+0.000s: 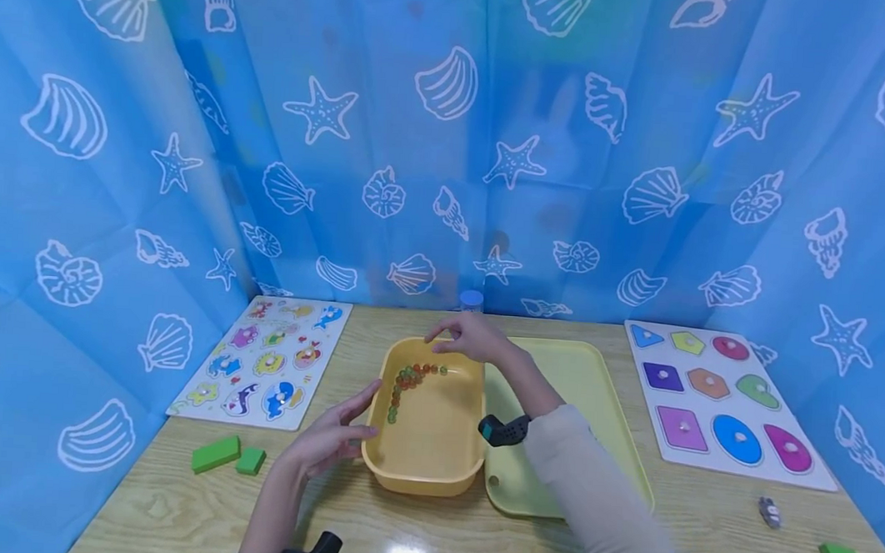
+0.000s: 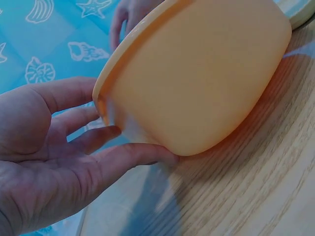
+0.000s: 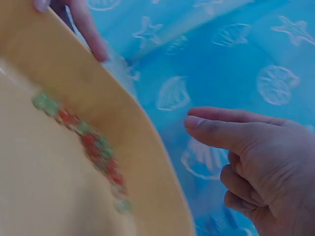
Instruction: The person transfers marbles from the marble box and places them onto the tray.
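Observation:
My left hand (image 1: 335, 428) grips the left side of an orange-yellow plastic tub (image 1: 434, 443), its thumb over the rim and other fingers against the outer wall (image 2: 211, 73). Small translucent red and green beads (image 1: 407, 379) lie inside in a curved row along the far left walls. Over the far rim is my right hand (image 1: 473, 336). In the right wrist view its thumb and forefinger tips meet just outside the rim, the other fingers are curled in, and nothing shows between them.
A pale yellow tray (image 1: 572, 375) adjoins the tub on the right; a small brown bit (image 1: 493, 480) lies on it. Behind stands a blue-lidded container (image 1: 472, 300). Puzzle boards (image 1: 308, 403) (image 1: 654, 450) flank both sides. Green blocks (image 1: 216, 454) and a small grey figure (image 1: 770, 512) lie nearer.

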